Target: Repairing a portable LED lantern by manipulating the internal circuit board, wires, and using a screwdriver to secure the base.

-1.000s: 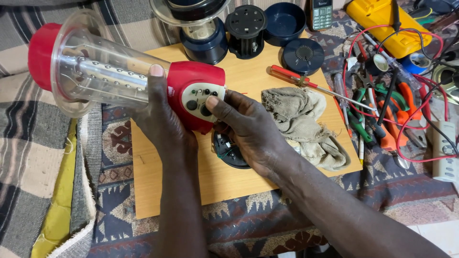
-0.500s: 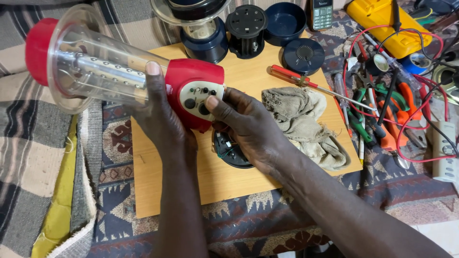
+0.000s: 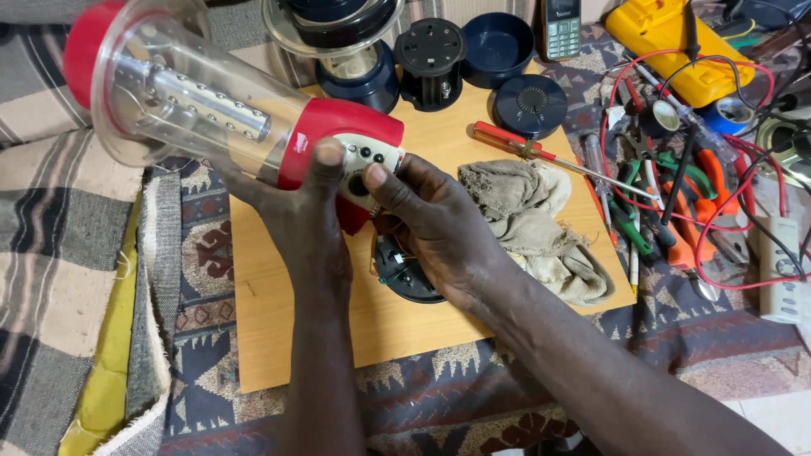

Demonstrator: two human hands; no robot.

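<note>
The left hand is gripping the red plastic base of a lantern with a clear cylindrical cover, thumb lying over the pale control panel and fingers wrapping underneath. The right hand is closing on the same base from the right, its thumb pressing at the panel's buttons. The lantern is tilting toward the upper left of the frame, its red cap nearly reaching the top left edge.

Just below the hands, a round black part with coloured wires is lying on the light wooden board, partly hidden by the right hand. Right of the hand, a crumpled beige rag is sitting on the board, running close to its right edge. A red-handled screwdriver is lying above the rag.

Along the board's top edge, dark blue round caps and a black cylindrical part are crowding together. In the right of the frame, pliers and red wires are piling up beside a yellow meter.

The lower left part of the board is lying bare, between the left forearm and the patterned cloth.
</note>
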